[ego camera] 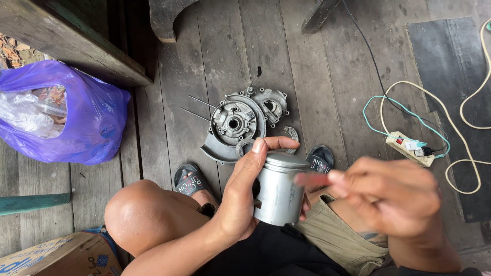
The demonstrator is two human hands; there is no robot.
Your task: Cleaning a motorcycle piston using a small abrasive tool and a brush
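**Piston upright in left hand, right hand beside it**

The left hand (240, 197) grips the piston (279, 189), crown up, long axis upright. The right hand (391, 197), blurred, pinches a small reddish piece (312, 179) that touches the piston's right side. An engine cover (240, 122) lies farther on the floor.

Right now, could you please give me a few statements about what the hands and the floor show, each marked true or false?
1. The left hand holds a metal piston. True.
2. The right hand grips the piston from below. False: it is beside the piston, blurred, with something small and reddish at its fingers.
3. A grey engine casing lies on the wooden floor beyond the piston. True.
4. The purple bag hangs from a hook on the right. False: it sits on the floor at the left.
5. A power strip with cables lies at the right. True.
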